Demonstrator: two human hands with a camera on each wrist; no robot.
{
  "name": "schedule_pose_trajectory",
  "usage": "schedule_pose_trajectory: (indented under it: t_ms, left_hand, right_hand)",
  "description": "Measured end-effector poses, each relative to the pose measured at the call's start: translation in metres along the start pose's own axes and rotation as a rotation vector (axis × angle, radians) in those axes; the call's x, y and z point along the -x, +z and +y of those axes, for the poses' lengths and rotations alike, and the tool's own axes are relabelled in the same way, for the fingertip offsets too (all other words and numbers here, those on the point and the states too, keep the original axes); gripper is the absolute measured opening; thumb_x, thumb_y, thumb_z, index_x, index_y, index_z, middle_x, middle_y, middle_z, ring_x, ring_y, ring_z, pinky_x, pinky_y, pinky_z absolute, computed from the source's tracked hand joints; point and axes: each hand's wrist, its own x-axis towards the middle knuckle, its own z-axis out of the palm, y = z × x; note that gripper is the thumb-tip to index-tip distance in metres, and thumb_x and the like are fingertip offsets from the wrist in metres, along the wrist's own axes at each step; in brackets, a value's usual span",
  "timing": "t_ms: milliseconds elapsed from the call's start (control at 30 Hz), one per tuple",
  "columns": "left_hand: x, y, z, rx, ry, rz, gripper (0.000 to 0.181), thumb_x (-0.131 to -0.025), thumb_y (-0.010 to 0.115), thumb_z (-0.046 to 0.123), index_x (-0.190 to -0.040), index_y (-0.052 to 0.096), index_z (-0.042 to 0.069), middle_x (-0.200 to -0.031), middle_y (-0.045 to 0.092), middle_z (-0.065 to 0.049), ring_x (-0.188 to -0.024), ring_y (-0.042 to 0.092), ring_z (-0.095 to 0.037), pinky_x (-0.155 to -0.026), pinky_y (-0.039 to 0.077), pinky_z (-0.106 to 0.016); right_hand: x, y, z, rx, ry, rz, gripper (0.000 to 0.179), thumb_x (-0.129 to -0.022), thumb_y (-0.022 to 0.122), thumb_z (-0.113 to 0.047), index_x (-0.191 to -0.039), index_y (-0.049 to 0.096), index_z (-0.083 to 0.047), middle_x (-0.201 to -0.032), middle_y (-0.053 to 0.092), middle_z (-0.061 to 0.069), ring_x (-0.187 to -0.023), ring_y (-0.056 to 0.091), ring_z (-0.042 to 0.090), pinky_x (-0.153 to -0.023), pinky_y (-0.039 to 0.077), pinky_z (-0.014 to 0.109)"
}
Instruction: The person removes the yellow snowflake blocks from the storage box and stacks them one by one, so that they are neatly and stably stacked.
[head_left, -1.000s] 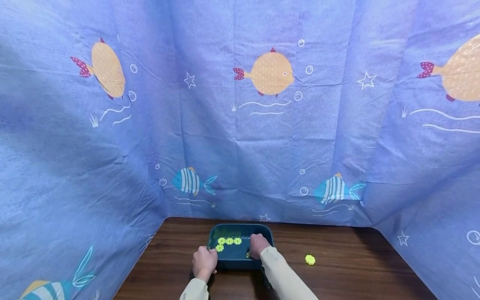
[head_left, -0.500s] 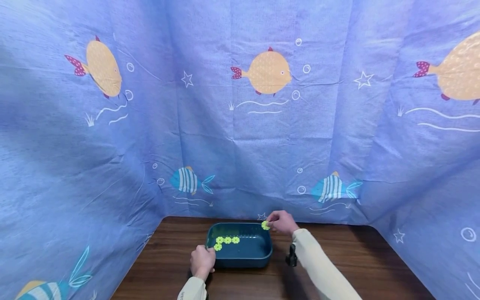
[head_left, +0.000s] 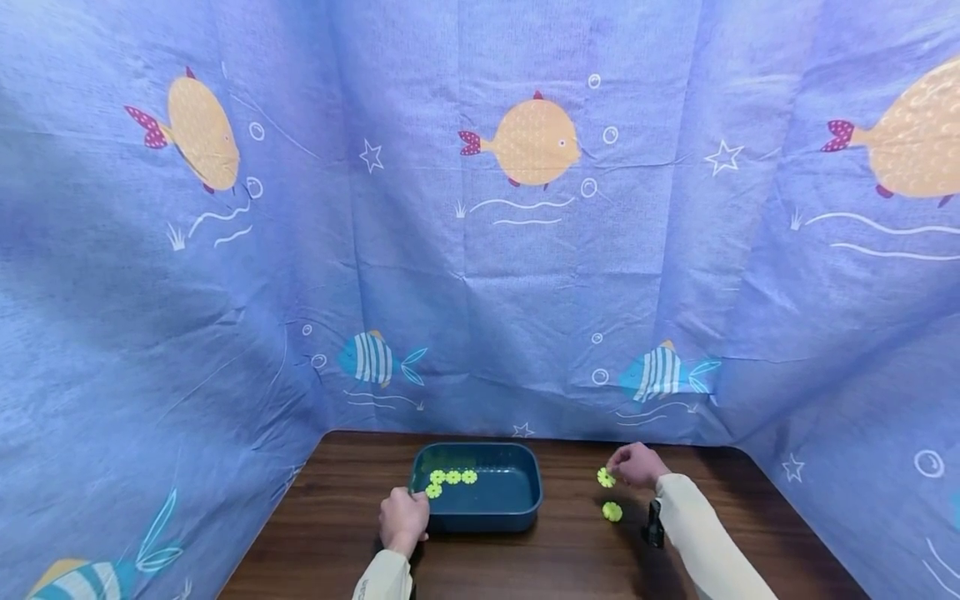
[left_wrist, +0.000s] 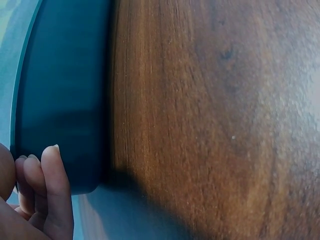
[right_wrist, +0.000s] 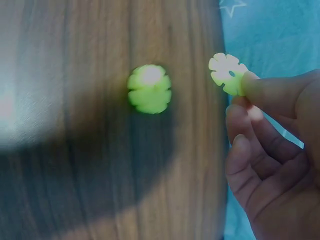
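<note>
In the head view a dark teal rectangular tray (head_left: pixel 487 523) sits on the table. My left hand (head_left: pixel 403 520) grips its near left corner, fingertips (left_wrist: pixel 54 165) against the outer wall in the left wrist view. Inside the tray, towards its left, several yellow-green flower-shaped discs (head_left: pixel 469 477) make a bent row. To the right of the tray, my right hand (head_left: pixel 637 465) pinches a similar notched disc (right_wrist: pixel 222 70) with a small centre hole between thumb and fingers, raised over the table. Below it on the tabletop lies another yellow-green flower piece (right_wrist: pixel 150 92), blurred in the right wrist view.
The brown wood-grain table (head_left: pixel 570 558) ends at the back against a blue fish-print curtain (head_left: pixel 480 333), which also hangs on both sides. A black device (head_left: pixel 654 525) sits at my right wrist.
My right hand has come up out of the tray with a flower disc and moved right, over the table near the loose piece. The left hand keeps its grip on the tray.
</note>
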Motion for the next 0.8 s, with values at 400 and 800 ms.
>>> schedule_pose_trajectory:
  t_ms: [400, 800]
  left_hand:
    - [-0.001, 0.003, -0.003, -0.013, 0.014, 0.009, 0.020, -0.090, 0.051, 0.014, -0.075, 0.060, 0.004, -0.055, 0.059, -0.006, -0.035, 0.057, -0.013, -0.052, 0.050, -0.032]
    - [0.000, 0.001, 0.000, -0.003, 0.006, 0.006, 0.020, -0.091, 0.051, 0.014, -0.076, 0.060, 0.004, -0.056, 0.059, -0.006, -0.036, 0.057, -0.013, -0.050, 0.049, -0.030]
  right_hand:
    - [0.006, 0.004, 0.014, -0.050, 0.047, -0.048, 0.007, -0.090, 0.065, -0.003, -0.085, 0.070, -0.002, -0.072, 0.063, 0.007, -0.062, 0.057, 0.019, -0.053, 0.045, 0.027]
    - [0.012, 0.019, 0.031, -0.062, 0.081, -0.062, 0.011, -0.081, 0.060, 0.006, -0.077, 0.065, -0.003, -0.065, 0.056, 0.002, -0.056, 0.050, 0.013, -0.050, 0.038, 0.022]
